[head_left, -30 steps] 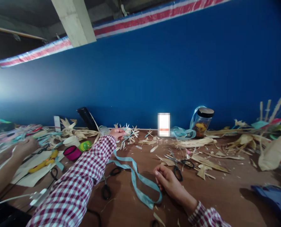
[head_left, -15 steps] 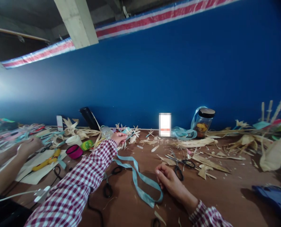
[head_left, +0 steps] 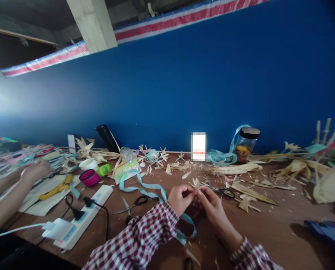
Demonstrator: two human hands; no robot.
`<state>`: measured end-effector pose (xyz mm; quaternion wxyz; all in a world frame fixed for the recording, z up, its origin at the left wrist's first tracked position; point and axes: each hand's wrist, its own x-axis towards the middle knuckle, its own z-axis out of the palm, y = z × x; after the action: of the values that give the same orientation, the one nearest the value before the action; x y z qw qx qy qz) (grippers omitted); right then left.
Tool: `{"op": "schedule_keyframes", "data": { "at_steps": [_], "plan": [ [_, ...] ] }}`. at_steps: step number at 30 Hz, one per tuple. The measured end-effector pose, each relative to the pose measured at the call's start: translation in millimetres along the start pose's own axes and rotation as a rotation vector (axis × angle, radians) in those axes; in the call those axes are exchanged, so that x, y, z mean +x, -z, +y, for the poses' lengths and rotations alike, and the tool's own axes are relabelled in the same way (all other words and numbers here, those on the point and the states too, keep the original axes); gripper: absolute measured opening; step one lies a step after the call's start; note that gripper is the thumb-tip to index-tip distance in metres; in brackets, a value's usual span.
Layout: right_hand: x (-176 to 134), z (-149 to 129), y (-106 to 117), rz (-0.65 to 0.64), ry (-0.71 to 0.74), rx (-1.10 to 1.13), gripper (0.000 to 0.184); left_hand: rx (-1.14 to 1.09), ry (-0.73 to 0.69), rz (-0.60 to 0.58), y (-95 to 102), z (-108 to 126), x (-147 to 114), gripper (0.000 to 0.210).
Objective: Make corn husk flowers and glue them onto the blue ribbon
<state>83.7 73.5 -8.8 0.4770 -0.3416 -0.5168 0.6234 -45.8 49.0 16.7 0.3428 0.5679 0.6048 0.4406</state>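
Observation:
A small pale husk flower (head_left: 196, 184) with spread pointed petals is pinched upright between my two hands, above the table's middle. My left hand (head_left: 181, 199) is closed on its left side, thumb and fingertips together. From the right, my right hand (head_left: 212, 205) grips its base with thumb and index finger; the stem is hidden by the fingers. A light blue ribbon (head_left: 145, 192) loops over the brown table, passing behind my left hand. Black-handled scissors (head_left: 141, 201) lie left of it, partly covered by my sleeve. More scissors (head_left: 226, 193) lie behind my right hand.
At left are a white power strip (head_left: 85, 219), a yellow glue gun (head_left: 56, 188) and another person's hand (head_left: 38, 170). Husk flowers (head_left: 162, 154) and scraps line the back. A lidded jar (head_left: 246, 144) stands back right, husk strips (head_left: 253, 193) before it.
My left hand has come back from the flowers at the rear to meet my right hand, and both now hold a husk flower. The power strip, previously behind my sleeve, shows.

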Motion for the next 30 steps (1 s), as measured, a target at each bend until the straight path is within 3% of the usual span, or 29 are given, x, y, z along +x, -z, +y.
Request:
{"op": "schedule_keyframes", "data": {
  "at_steps": [7,17,30],
  "plan": [
    [3.7,6.4,3.0,0.04,-0.045,0.025,0.037,-0.041,-0.015,0.008,-1.1,-10.2,4.5,0.013],
    [1.7,3.8,-0.4,0.05,-0.073,-0.118,0.035,-0.318,0.19,0.007,-2.4,-20.4,-0.3,0.032],
    [2.2,4.9,-0.2,0.02,-0.092,-0.116,0.032,-0.407,0.304,0.015,2.7,-18.9,-4.3,0.032]
  ]
}}
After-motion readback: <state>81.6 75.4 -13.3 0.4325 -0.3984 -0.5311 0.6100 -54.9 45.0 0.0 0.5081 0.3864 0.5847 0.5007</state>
